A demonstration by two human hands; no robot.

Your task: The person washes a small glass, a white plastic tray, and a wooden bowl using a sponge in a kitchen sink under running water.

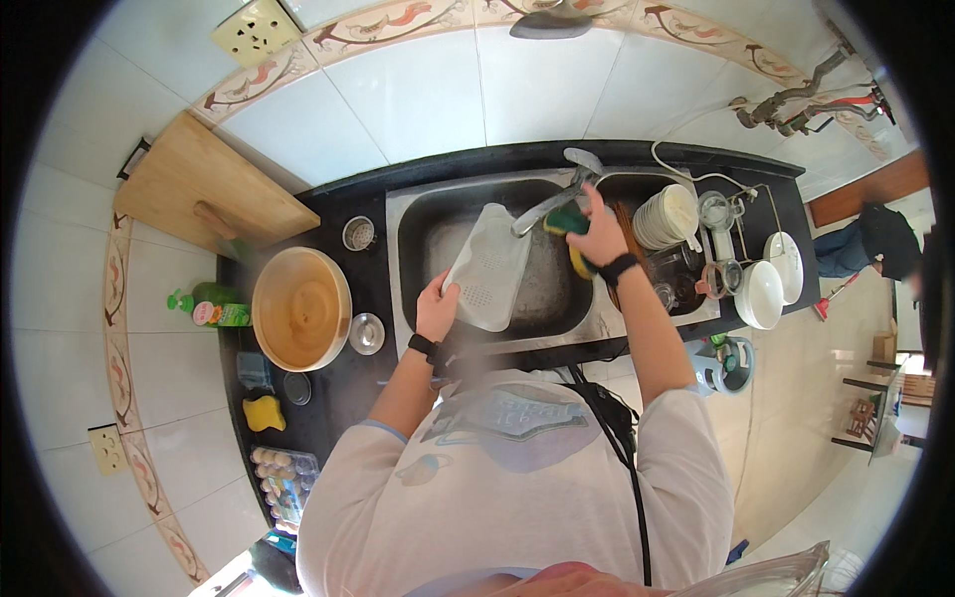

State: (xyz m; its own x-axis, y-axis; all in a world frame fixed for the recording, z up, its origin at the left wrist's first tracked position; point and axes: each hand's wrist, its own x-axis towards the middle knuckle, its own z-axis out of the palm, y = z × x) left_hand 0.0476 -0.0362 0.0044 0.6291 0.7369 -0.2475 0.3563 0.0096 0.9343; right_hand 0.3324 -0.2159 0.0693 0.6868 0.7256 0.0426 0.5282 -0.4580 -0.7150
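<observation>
My left hand grips the lower left edge of a translucent white plastic strainer, tilted over the large sink basin. Small holes show in two patches of its surface. My right hand is by the chrome faucet, with the index finger stretched up to the lever. A green and yellow scouring sponge shows on both sides of the right thumb and looks held in that hand; the fingers beneath are hidden. No water stream is clearly visible under the spout.
Stacked white bowls, chopsticks and glassware crowd the right side. Left on the counter are a large tan basin, soap bottle, metal lid, yellow sponge and eggs. A person is far right.
</observation>
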